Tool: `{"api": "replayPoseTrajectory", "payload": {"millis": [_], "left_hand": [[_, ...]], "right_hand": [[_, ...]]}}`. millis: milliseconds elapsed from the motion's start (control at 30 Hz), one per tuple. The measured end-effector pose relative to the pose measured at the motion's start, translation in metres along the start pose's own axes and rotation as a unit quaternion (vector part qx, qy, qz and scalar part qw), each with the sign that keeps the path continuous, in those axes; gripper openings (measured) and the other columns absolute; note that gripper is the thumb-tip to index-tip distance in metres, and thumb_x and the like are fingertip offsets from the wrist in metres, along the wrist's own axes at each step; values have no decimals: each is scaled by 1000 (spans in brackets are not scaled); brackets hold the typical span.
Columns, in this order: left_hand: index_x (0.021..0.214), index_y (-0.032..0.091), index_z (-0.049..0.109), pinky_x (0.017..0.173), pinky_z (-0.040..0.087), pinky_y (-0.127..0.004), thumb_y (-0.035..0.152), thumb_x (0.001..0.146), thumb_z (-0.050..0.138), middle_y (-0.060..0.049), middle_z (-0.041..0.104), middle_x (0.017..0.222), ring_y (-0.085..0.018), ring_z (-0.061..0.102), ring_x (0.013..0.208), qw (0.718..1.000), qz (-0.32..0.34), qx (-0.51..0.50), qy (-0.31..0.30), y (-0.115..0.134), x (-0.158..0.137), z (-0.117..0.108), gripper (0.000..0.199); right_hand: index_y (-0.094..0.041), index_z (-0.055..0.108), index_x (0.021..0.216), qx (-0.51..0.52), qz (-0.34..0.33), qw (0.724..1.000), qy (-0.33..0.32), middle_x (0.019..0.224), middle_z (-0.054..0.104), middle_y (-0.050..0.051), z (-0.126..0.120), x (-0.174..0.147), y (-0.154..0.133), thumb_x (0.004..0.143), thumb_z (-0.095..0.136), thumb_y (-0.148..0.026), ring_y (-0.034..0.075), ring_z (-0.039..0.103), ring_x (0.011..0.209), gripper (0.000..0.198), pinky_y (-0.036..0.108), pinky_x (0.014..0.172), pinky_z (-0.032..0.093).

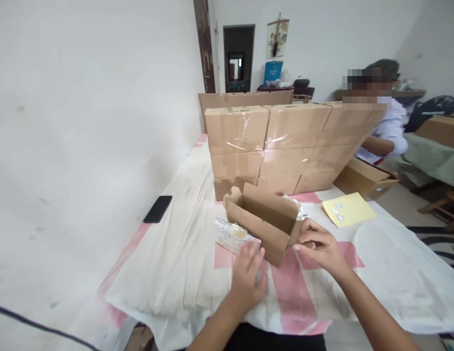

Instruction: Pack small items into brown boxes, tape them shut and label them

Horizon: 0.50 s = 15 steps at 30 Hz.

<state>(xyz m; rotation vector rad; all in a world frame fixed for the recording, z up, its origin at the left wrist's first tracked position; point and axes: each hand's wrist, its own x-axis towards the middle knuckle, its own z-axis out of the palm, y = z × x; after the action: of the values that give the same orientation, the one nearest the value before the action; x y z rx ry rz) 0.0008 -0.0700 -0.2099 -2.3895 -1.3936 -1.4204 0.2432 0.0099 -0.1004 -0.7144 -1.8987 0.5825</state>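
Note:
A small brown cardboard box (256, 220) lies on the cloth-covered table with its long top side open. My right hand (320, 246) is at its right end, thumb and fingers closed on the end flap. Along the box's near side lies a clear plastic packet (236, 235) with white and yellowish contents I cannot name. My left hand (248, 275) reaches over the packet's right end, fingertips touching it and fingers apart. Part of the packet is hidden under that hand.
Taped cardboard boxes (234, 131) form a wall behind. A black phone (158, 209) lies left, and yellow paper (348, 209) with small whitish stickers right. A person (389, 126) sits beyond an open carton (365, 178). A white wall (84, 146) borders the table's left.

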Motion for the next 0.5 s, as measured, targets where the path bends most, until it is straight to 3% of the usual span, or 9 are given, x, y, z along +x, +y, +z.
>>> {"api": "replayPoseTrajectory", "payload": {"millis": [67,200,267,333,433,500], "left_hand": [[155,21,33,120,33,-53,13,89,51,-15,50,154,-29,34,151,997,-21,63,33,-17,13,-19,69],[149,23,42,120,14,-66,24,90,57,-14,59,144,-34,48,139,976,-39,162,-139,-50,52,-60,61],[147,22,45,116,22,-67,26,88,62,-14,65,130,-33,57,125,958,-7,198,-208,-57,70,-74,61],[132,22,58,106,38,-59,24,87,64,-11,67,113,-30,62,109,944,25,220,-245,-58,81,-84,46],[95,21,66,98,45,-52,17,83,65,-11,67,114,-32,61,109,938,74,239,-240,-54,85,-91,13],[88,21,64,91,50,-46,8,81,62,-8,70,111,-29,65,103,934,111,241,-240,-51,83,-96,15]], "right_hand": [[-22,72,70,9,3,1000,11,77,49,2,-17,-5,2,83,80,-33,12,46,58,19,27,46,33],[-22,71,65,7,11,999,35,82,50,5,-35,-4,11,89,72,-40,18,54,72,30,30,56,41],[-23,73,70,1,28,999,44,90,55,7,-34,-1,20,92,67,-42,21,58,83,30,32,63,46],[-27,77,92,-5,52,997,55,108,60,9,-30,2,30,94,64,-45,24,60,95,22,33,68,48],[-32,64,133,-11,68,994,89,138,54,11,-20,6,47,94,60,-51,31,54,121,43,37,80,50],[-32,53,145,-9,64,991,114,148,49,10,-15,6,59,94,56,-55,34,47,132,56,42,90,48]]}}
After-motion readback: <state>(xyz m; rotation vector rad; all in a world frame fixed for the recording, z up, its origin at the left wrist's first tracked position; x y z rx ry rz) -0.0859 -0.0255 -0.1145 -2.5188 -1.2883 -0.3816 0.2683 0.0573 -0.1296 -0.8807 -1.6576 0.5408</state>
